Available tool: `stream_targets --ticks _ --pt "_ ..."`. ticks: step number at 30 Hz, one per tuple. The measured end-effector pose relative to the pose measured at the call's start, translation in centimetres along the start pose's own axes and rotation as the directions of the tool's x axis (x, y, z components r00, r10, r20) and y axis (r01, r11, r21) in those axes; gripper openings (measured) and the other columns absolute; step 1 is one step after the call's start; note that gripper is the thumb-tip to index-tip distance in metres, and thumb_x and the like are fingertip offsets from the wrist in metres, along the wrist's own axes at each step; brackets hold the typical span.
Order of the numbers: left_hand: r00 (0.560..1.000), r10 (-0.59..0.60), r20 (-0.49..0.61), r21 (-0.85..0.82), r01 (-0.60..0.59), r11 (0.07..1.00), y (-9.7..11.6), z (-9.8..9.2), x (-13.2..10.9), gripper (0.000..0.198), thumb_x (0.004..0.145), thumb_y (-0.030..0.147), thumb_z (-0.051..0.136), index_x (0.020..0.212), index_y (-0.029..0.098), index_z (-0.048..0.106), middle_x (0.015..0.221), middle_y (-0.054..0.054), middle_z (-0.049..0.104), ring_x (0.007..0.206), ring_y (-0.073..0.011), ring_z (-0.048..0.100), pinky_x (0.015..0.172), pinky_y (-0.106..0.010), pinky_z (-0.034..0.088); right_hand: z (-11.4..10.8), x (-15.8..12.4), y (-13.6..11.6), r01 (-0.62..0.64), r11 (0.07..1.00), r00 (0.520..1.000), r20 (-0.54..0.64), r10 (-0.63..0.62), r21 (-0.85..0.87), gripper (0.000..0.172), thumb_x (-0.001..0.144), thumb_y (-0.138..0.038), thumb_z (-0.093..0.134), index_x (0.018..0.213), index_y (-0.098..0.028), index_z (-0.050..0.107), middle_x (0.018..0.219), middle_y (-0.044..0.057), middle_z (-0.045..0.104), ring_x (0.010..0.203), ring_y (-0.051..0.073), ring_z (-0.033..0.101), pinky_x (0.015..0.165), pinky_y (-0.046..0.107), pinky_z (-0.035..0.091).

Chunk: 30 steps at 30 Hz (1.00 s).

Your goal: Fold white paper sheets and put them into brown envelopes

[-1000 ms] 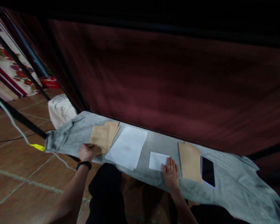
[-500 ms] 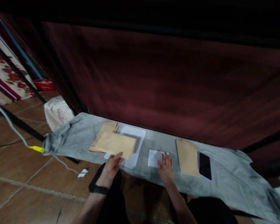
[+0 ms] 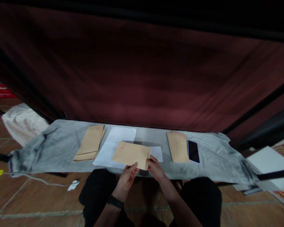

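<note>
**Envelope moves from left stack to centre, both hands on it**

Since half a second ago the envelope (image 3: 130, 154) has travelled right from beside the stack (image 3: 90, 146) and now sits at the centre, near the front edge of the tabletop (image 3: 213, 157). The right hand (image 3: 155, 167) has left the slip (image 3: 156, 153) and joined in. The left hand (image 3: 129, 176) has its fingers (image 3: 134, 166) grasping the envelope's near edge. The right fingers (image 3: 148, 160) grasp its near right corner.

The envelope overlaps a white sheet (image 3: 112, 143) on its left and the slip on its right. Further right lie a lone envelope (image 3: 178, 146) and, just beside it, a dark phone (image 3: 193, 151). A grey cloth (image 3: 49, 148) drapes the tabletop, and a maroon curtain (image 3: 142, 78) hangs behind. A black wristband (image 3: 115, 202) circles the left wrist.
</note>
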State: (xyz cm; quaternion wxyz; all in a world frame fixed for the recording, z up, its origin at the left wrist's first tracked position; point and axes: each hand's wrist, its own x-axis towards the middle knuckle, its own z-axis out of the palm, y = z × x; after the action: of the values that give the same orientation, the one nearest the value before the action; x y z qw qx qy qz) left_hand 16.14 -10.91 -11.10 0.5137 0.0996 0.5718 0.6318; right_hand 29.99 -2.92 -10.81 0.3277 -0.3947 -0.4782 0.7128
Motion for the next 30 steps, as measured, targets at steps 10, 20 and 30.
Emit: stream_targets --ticks 10,20,30 --pt "0.793 0.479 0.377 0.751 -0.564 0.342 -0.2 0.1 -2.8 0.052 0.074 0.043 0.074 0.121 0.022 0.065 0.135 -0.017 0.061 0.129 -0.0369 0.054 0.109 -0.058 0.04 -4.1 0.1 -1.1 0.225 0.854 0.952 -0.082 -0.296 -0.469 0.02 0.083 -0.028 0.048 0.091 -0.024 0.067 0.081 0.0 0.071 0.081 0.018 0.065 0.077 0.028 0.051" --pt "0.585 0.286 0.759 0.642 -0.6 -0.477 3.0 0.3 0.7 0.107 0.065 0.047 0.079 0.156 0.022 0.029 0.156 -0.02 0.037 0.147 -0.0417 0.028 0.118 -0.065 0.012 -5.2 -1.3 -0.6 0.074 0.947 0.995 -0.046 -0.093 -0.313 0.019 0.08 -0.037 0.053 0.085 -0.023 0.064 0.066 -0.004 0.06 0.052 0.013 0.051 0.045 0.022 0.042" --pt "0.591 0.326 0.738 0.667 -0.566 -0.484 3.9 0.2 -0.2 0.091 0.074 0.027 0.067 0.156 0.017 0.028 0.135 -0.018 0.056 0.124 -0.0379 0.052 0.117 -0.061 0.017 -5.5 0.0 0.2 -0.007 0.944 0.979 -0.195 -0.061 -0.331 0.016 0.078 -0.037 0.056 0.084 -0.022 0.061 0.07 -0.001 0.063 0.053 0.014 0.055 0.041 0.022 0.041"
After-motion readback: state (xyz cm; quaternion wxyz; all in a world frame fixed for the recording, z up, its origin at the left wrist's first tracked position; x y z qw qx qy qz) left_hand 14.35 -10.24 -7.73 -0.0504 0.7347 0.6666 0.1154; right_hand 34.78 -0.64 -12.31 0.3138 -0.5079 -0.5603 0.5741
